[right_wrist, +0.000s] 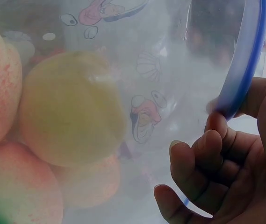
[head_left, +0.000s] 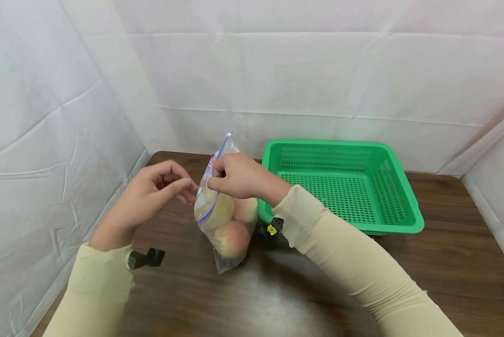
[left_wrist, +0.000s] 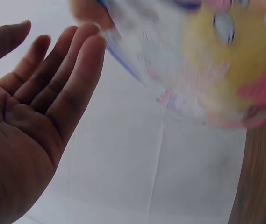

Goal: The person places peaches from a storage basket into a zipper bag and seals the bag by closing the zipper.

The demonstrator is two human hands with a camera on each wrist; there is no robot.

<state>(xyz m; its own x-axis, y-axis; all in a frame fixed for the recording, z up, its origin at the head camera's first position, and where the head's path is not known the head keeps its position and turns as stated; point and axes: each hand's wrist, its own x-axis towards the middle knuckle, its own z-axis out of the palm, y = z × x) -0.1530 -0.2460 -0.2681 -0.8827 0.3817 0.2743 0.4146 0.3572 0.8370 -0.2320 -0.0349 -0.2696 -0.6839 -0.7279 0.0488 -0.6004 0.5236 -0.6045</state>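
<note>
A clear zip bag (head_left: 226, 267) with printed pictures and a blue-purple seal stands on the table, holding several peaches (head_left: 231, 238). My right hand (head_left: 243, 175) pinches the bag's mouth; in the right wrist view, thumb and forefinger grip the blue seal strip (right_wrist: 245, 70). A yellowish peach (right_wrist: 72, 109) shows through the plastic there, beside redder ones. My left hand (head_left: 155, 187) is close by the left side of the bag, fingertips near the seal. In the left wrist view, that palm faces the camera with nothing in it, fingers extended.
A green perforated basket (head_left: 407, 187) sits to the right of the bag, its left end right beside the peaches. Underneath is a dark wooden table (head_left: 454, 243). White fabric (head_left: 298, 75) hangs behind and on both sides.
</note>
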